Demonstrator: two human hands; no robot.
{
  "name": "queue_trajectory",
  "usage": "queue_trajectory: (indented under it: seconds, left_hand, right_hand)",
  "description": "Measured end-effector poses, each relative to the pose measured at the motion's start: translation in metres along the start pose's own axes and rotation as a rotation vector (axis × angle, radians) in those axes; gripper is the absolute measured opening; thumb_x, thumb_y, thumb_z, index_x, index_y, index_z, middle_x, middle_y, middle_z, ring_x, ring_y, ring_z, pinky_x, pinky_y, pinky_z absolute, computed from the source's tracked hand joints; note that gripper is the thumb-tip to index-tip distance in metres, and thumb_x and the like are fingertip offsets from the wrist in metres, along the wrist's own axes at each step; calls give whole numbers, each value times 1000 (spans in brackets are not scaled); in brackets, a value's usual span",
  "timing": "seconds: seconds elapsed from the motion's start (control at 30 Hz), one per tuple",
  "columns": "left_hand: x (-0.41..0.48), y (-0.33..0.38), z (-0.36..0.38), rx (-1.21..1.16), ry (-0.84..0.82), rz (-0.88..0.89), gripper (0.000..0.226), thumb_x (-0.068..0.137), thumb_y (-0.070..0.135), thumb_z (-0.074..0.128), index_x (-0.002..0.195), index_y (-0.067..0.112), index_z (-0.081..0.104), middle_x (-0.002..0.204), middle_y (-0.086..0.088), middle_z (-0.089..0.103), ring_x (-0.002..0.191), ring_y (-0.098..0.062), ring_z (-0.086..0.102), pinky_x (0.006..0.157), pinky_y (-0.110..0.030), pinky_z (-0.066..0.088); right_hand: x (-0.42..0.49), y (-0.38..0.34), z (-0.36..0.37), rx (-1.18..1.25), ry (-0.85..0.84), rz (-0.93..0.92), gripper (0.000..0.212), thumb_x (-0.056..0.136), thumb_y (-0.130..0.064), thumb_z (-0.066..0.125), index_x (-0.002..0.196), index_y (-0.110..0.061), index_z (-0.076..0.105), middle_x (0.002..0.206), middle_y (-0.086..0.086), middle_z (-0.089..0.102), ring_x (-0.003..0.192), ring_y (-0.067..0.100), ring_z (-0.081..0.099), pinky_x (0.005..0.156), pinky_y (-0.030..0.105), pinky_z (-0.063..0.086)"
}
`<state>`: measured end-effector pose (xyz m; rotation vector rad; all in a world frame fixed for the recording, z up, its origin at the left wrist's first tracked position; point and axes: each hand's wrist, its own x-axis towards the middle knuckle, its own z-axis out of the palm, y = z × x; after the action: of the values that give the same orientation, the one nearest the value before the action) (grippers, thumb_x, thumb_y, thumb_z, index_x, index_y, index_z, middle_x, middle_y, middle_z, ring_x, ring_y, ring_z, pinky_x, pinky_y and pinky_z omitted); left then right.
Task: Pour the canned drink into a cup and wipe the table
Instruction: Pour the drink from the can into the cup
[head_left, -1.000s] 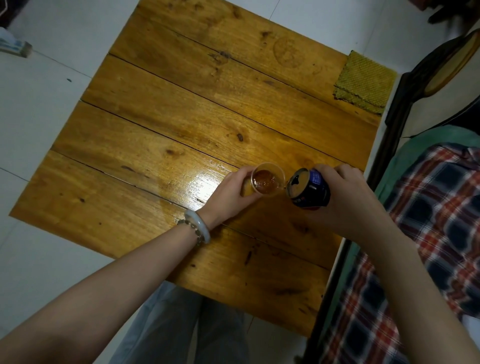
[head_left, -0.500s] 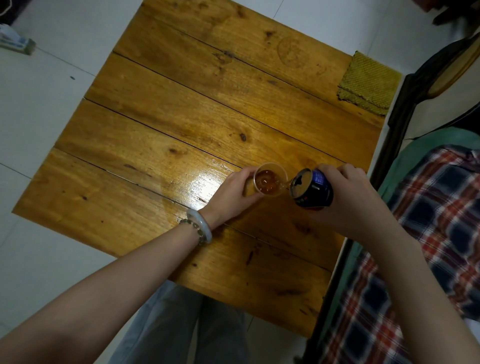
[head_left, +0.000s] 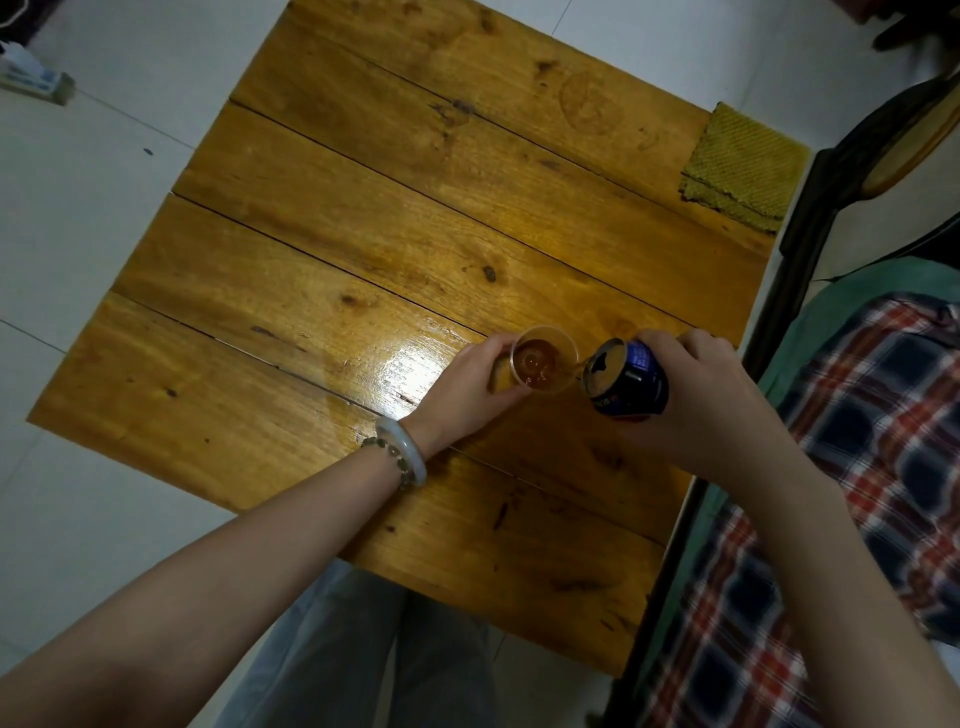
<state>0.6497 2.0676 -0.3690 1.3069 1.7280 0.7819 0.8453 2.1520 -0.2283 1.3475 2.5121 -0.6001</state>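
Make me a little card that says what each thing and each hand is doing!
Table: wooden planks
Cup: clear, on the table, brown drink inside
Can: blue, tipped toward the cup, pouring
Left grip: holds the cup
Right grip: holds the can
Cloth: yellow-green, far right corner, untouched

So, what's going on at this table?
A person is pouring a drink. The right hand holds a blue can tipped toward a clear cup, which the left hand grips on the wooden table. Brown drink partly fills the cup. A yellow-green cloth lies untouched at the table's far right corner.
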Motion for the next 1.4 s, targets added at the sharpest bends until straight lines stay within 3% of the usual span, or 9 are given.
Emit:
queue_trajectory:
  seconds: [0.67, 0.9, 1.2, 1.4]
  left_hand:
    - [0, -2, 1, -1, 2, 11, 54, 82, 25, 72, 129, 17, 49, 124, -1, 59, 116, -19, 51, 95, -35, 43]
    - [-1, -2, 0, -7, 4, 9, 53, 82, 25, 72, 129, 17, 49, 123, -1, 59, 115, -19, 51, 94, -33, 43]
    - [-1, -1, 0, -28, 7, 4, 53, 82, 24, 72, 130, 17, 49, 124, 1, 59, 116, -17, 51, 93, -28, 41]
    - [-1, 0, 0, -25, 2, 16, 53, 82, 23, 72, 130, 14, 50, 124, -2, 60, 116, -20, 52, 96, -37, 43]
  right_hand:
    - [2, -2, 0, -21, -7, -9, 77, 65, -38, 75, 132, -23, 38, 100, -3, 31, 92, 13, 25, 75, 28, 30]
    - [3, -2, 1, -26, -24, 5, 79, 65, -39, 75, 133, -24, 37, 107, 4, 40, 93, 12, 24, 76, 29, 30]
    - [1, -1, 3, -28, 5, -11, 78, 65, -37, 76, 132, -23, 39, 100, -2, 33, 92, 13, 26, 75, 29, 30]
    - [2, -1, 4, -25, -4, -3, 79, 65, -38, 76, 132, -23, 38, 99, -3, 30, 92, 12, 25, 76, 29, 30]
